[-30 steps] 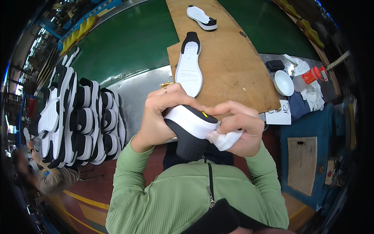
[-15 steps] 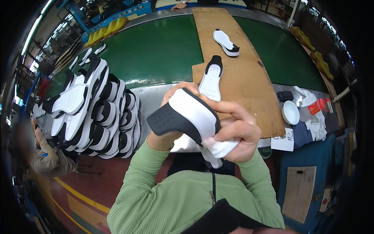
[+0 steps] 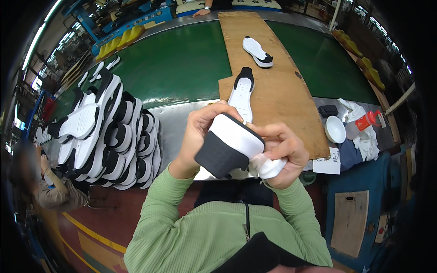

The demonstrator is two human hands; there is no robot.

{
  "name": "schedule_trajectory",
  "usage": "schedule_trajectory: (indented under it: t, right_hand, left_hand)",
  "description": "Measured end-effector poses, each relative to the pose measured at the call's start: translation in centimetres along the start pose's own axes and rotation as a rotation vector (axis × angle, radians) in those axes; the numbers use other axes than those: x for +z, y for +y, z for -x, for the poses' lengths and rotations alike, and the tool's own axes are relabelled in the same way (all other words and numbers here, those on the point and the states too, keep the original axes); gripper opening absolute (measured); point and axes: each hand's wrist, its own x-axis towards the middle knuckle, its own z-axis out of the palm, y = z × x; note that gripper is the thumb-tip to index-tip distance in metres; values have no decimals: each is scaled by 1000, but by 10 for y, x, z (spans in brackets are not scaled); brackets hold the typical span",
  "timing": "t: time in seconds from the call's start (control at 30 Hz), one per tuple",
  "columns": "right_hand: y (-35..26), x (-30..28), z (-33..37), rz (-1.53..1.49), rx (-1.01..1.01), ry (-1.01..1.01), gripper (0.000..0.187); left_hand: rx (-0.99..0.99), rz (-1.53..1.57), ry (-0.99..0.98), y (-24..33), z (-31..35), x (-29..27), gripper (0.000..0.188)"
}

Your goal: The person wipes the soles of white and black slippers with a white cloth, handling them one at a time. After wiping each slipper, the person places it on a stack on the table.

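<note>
My left hand (image 3: 193, 134) grips a black-and-white shoe sole (image 3: 237, 136) in front of my chest, fingers over its upper edge. The sole is tilted, its dark textured part facing down and to the left. My right hand (image 3: 291, 148) pinches a bunched white cloth (image 3: 271, 168) against the sole's right side, its index finger along the top rim. Just beyond my hands, a second sole (image 3: 241, 96) lies on a brown board. Farther up that board rests another sole (image 3: 256, 51) with a black end.
Tall piles of soles (image 3: 84, 122) stand at the left on the metal edge. The brown board (image 3: 287, 100) crosses a green surface (image 3: 186, 59). At right are a white bowl (image 3: 335, 130), a red-topped bottle (image 3: 363, 125) and cloths. A person (image 3: 61, 191) is at far left; another person's hand (image 3: 201, 12) rests at the back.
The sole has turned and shifted slightly right, its dark part now pointing more downward. My right hand and the cloth have moved a little right along its side.
</note>
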Motion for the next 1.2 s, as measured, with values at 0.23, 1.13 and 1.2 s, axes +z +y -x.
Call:
schedule_trajectory:
  t: [0.23, 1.13, 1.2]
  right_hand:
    - [-5, -37, 36, 245, 294, 60, 27]
    - [79, -30, 35, 705, 425, -467, 15]
    - [85, -29, 32, 710, 461, -485, 14]
  left_hand:
    - [148, -666, -264, -18, -9, 7, 35]
    - [-25, -1050, -44, -127, 40, -17, 83]
    - [32, -1044, -22, -128, 37, -16, 84]
